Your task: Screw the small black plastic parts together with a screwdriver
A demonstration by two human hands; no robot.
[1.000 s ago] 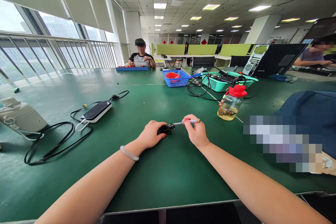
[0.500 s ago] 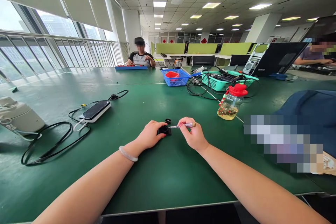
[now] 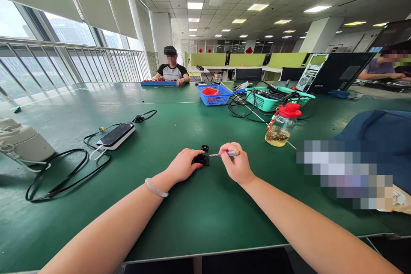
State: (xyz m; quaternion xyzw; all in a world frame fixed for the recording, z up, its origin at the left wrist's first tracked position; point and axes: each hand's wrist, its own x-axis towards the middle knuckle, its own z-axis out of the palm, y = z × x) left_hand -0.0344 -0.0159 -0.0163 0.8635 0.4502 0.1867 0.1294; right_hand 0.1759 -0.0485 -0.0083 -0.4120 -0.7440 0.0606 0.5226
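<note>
My left hand (image 3: 183, 165) is closed over a small black part (image 3: 202, 159) and presses it onto the green table (image 3: 205, 218). My right hand (image 3: 236, 166) pinches a small screwdriver (image 3: 227, 153) with a clear handle, its tip lying at the black part. A small round black piece (image 3: 204, 148) sits loose on the table just behind the part. A pale bangle (image 3: 155, 188) circles my left wrist.
A power bank (image 3: 117, 135) with black cables (image 3: 64, 175) lies at the left, beside a white bottle (image 3: 22, 143). A red-lidded jar (image 3: 282, 125) stands to the right. Blue basket (image 3: 214, 95) and green basket (image 3: 272, 101) sit further back. One person sits at the far end, another at the right.
The small round black piece came off the part and now lies on the table behind it. The screwdriver dropped lower and flatter; both hands stayed nearly in place.
</note>
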